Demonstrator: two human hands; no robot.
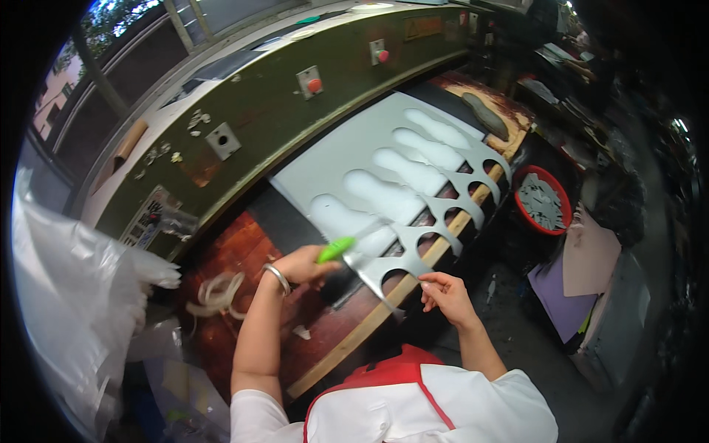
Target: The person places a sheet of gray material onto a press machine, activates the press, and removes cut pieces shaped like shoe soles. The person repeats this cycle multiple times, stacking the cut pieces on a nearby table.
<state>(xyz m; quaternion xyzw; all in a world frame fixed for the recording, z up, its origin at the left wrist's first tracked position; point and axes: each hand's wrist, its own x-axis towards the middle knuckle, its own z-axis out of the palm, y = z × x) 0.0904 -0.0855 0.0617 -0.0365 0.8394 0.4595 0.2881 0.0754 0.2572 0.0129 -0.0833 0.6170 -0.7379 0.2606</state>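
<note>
The left hand has its fingers curled snugly round a green-handled tool, whose far end is too blurred for me to make out. The right hand has its thumb and forefinger pinched together on the near edge of a pale holed strip. That strip, with rounded gaps along it, runs off toward the far right, lying over a wooden rail at the near side of the counter. Just beyond it lies a broad grey-white sheet, with five whiter sole shapes in a row across it; I can't tell whether strip and sheet are one piece. Left of the sheet, a loose pale coil sits on the reddish counter top, and a big whitish plastic bag hangs farther left. Behind everything stretches a dark green beam with two red buttons. Over to the right stands a red bucket of pale scraps, with a purple sheet nearer.
</note>
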